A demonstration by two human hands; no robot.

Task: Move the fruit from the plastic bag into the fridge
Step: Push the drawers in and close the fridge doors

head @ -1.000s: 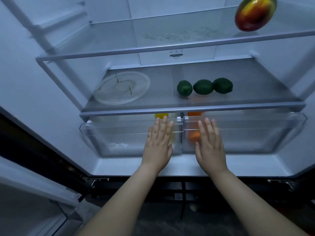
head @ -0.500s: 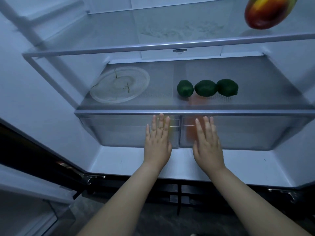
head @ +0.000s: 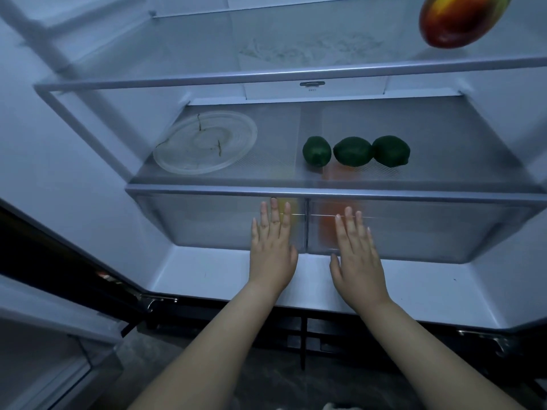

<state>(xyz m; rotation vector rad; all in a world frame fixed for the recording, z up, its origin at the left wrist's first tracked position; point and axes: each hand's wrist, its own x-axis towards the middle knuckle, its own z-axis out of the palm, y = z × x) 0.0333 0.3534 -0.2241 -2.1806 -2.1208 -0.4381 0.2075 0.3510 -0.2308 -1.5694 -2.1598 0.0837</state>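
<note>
The fridge stands open before me. My left hand (head: 272, 247) lies flat with straight fingers against the front of the left clear drawer (head: 207, 223). My right hand (head: 356, 253) presses flat on the right clear drawer (head: 429, 229). Both drawers sit pushed in under the lower glass shelf (head: 325, 191). A yellow fruit (head: 288, 208) and an orange fruit (head: 333, 223) show blurred through the drawer fronts. Three dark green fruits (head: 352, 151) line up on the lower shelf. A red-and-yellow mango (head: 457, 20) rests on the upper shelf at top right. The plastic bag is out of view.
A clear round glass plate (head: 205, 142) with cracks lies on the lower shelf's left side. The upper glass shelf (head: 266, 76) spans the fridge above. The open left door (head: 44, 335) with its bin stands at the lower left. Dark floor lies below the fridge sill.
Both hands pushed the two clear drawers inward, and they now sit under the lower shelf. The fruit inside shifted back with them. My view moved closer to the fridge.
</note>
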